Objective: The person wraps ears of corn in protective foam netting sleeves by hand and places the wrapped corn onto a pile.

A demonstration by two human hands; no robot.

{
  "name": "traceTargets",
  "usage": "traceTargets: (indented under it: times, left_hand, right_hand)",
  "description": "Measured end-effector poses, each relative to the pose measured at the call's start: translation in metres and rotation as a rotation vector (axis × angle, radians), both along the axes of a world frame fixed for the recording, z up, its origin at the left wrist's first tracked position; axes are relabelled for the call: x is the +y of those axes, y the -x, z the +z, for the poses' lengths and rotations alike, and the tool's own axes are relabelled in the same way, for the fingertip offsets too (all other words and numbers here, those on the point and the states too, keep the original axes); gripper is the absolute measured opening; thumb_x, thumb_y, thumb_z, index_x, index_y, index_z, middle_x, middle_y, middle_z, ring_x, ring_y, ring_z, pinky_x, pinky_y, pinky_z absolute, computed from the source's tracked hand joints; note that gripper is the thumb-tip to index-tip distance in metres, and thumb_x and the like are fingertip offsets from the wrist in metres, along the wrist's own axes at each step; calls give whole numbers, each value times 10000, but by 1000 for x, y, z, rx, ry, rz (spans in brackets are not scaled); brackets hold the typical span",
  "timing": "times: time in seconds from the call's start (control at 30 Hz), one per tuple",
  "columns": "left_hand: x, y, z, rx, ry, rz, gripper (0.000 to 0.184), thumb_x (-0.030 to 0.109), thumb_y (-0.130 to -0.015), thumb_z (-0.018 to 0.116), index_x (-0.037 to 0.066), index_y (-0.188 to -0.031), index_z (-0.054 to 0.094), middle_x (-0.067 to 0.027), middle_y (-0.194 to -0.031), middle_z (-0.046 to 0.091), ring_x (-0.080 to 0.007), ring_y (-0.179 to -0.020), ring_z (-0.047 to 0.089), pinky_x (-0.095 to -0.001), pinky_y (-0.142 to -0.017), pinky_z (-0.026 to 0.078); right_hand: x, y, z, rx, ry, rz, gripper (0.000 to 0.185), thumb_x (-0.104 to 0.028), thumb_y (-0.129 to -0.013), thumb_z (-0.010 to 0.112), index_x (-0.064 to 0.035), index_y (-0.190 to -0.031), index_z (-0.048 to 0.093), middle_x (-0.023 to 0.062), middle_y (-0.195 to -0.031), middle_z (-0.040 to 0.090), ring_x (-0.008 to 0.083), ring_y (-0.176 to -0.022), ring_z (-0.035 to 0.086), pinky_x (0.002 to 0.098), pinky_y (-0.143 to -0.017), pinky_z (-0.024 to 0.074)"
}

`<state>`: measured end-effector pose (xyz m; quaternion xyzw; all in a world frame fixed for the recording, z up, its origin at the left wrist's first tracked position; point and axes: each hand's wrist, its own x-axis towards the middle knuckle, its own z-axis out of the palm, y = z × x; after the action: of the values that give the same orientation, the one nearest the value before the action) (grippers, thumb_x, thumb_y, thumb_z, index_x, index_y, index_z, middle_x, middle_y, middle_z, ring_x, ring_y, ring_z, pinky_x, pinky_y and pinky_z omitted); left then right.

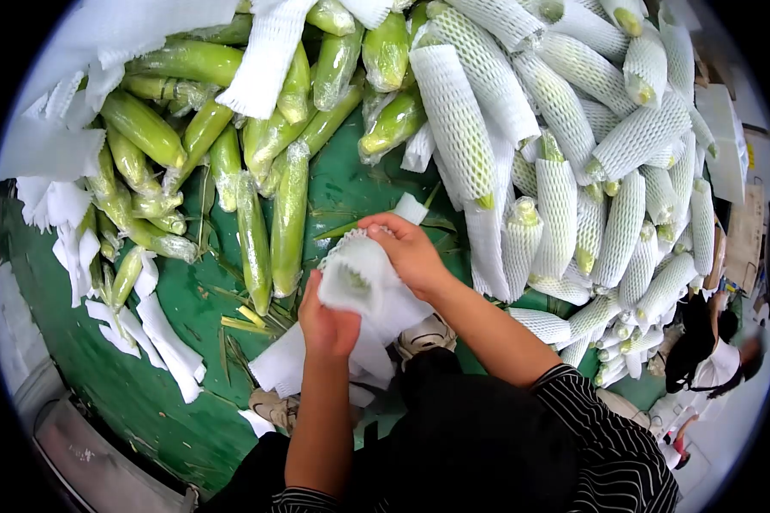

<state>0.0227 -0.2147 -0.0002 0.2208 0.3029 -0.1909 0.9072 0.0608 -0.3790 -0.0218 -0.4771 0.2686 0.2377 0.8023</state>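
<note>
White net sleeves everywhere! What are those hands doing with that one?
A person holds a white foam net sleeve in both hands: the left hand at its near side, the right hand farther along. A hint of green shows inside, but I can't tell what it is. Ahead on the left lie green vegetables in clear film; on the right is a big heap of vegetables already in sleeves. More loose sleeves lie to the left.
</note>
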Motion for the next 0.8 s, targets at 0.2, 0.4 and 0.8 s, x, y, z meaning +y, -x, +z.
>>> traceTargets:
  times: [0.2, 0.4, 0.8]
  left_hand:
    - [9, 25, -57, -593, -1712, -536, 281, 73, -938, 576, 4, -1208, 609, -195, -1209, 591, -350, -1154, 560, -451, -1018, 417]
    - [-8, -86, 47, -671, -1779, -176, 338, 123, -898, 664, 8, -1207, 590, -183, -1172, 575, -356, -1093, 543, -454, -962, 422]
    - [-2, -140, 6, -817, -1862, -623, 308, 22, -828, 609, 36, -1121, 516, -181, -1056, 577, -426, -968, 589, -480, -825, 493]
  right_hand:
    - [7, 13, -27, 55, -178, 171, 361, -295, -1060, 473, -42, -1296, 577, 67, -1212, 638, 154, -1096, 598, 317, -969, 481]
    - [-70, -22, 95, -179, -903, -439, 673, -541, -1033, 380, -41, -1483, 373, 169, -1495, 453, 390, -1213, 587, 531, -977, 510]
    - [-35, 4, 11, -612, 1208, 409, 449, -191, -794, 767, -44, -1172, 574, 159, -1057, 609, 344, -989, 590, 434, -857, 476]
